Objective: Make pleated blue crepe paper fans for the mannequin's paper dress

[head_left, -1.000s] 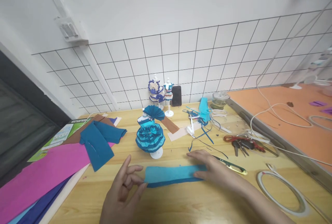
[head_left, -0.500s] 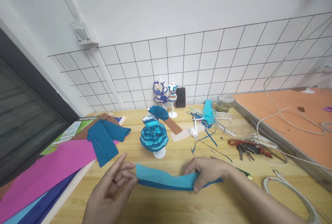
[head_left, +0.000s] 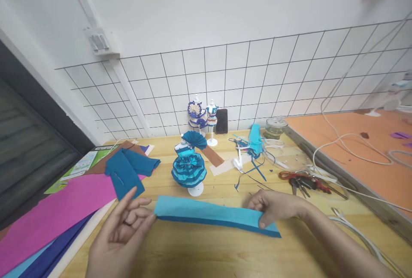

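A long light-blue paper strip [head_left: 206, 210] with a dark-blue band along its lower edge stretches between my two hands above the table. My left hand [head_left: 122, 226] pinches its left end between thumb and finger. Near the other end, my right hand [head_left: 277, 209] grips the strip with the thumb in front and the fingers behind. Just beyond the strip stands a small dress form [head_left: 189, 170] in a layered blue paper dress, topped with a pleated dark-blue fan [head_left: 195, 139].
Coloured paper sheets [head_left: 86, 192] lie at the left. Behind are two more dress forms [head_left: 211, 119] and a phone [head_left: 222, 121]. Paper scraps [head_left: 255, 140], a glass jar [head_left: 274, 128], keys [head_left: 301, 185] and a tape roll [head_left: 357, 235] are on the right.
My hands have moved apart, the right hand sliding toward the strip's right end. The strip now looks straighter and longer. The view has shifted slightly.
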A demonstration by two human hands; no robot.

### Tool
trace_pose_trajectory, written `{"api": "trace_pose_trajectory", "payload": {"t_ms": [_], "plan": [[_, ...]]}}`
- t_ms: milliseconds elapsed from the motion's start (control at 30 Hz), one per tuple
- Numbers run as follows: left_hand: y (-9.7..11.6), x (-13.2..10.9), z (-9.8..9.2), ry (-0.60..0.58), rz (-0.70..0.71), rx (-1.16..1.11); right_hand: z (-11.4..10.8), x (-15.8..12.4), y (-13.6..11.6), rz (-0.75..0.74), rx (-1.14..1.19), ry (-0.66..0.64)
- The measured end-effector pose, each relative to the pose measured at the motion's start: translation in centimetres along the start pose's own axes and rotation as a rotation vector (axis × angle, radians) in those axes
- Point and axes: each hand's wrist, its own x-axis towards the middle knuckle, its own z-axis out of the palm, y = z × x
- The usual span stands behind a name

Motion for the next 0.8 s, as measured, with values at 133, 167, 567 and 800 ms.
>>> {"api": "trace_pose_trajectory", "payload": {"t_ms": [133, 167, 567, 800], "plan": [[-2.6, 1.7, -1.6, 0.002, -0.118, 0.093, 1.2, -0.7, 0.4, -0.005, 0.025, 0.038], [-3.6, 2.2, -2.0, -0.011, -0.145, 0.115, 1.7, -0.7, 0.4, -0.011, 0.021, 0.064], [-12.3, 4.4, -2.9, -0.008, -0.379, 0.031, 5.1, 0.1, 2.1, 0.089, -0.052, 0.453], [-13.1, 5.1, -3.1, -0.017, -0.432, -0.071, 6.5, -0.1, 2.2, 0.096, -0.029, 0.458]]}}
